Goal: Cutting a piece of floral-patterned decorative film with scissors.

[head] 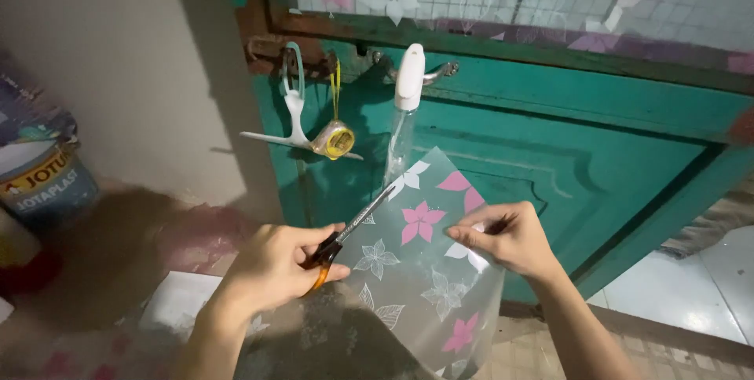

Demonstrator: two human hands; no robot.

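Fingers (314, 248) of the left hand (271, 266) are curling through the orange handles of the scissors (345, 234), closed around them at lower centre of the frame, blades pointing up-right and touching the left edge of the film sheet (428, 270). Right hand (510, 238) is pinching the sheet's right edge between thumb and fingertips, centre-right, holding it up in front of the teal door (550, 136). Sheet is translucent, with pink and white flower prints, and is curling at the bottom, near centre-bottom of frame. Risks, as judgement: the sheet is hanging loose and held at one edge only, so it is likely to buckle and the cut may wander or tear; the blade tips are working close to the right thumb, so a slip could nick it; the light is dim and the floor blurred, so a cut line would be hard to follow. Containers: a paint bucket (43, 176) is sitting at far left, contents not visible; a clear spray bottle (404, 105) with white trigger head is hanging on the door handle at upper centre, liquid level hard to tell. A white squeegee (294, 124) and a yellow tape measure (338, 140) are hanging just left of it.
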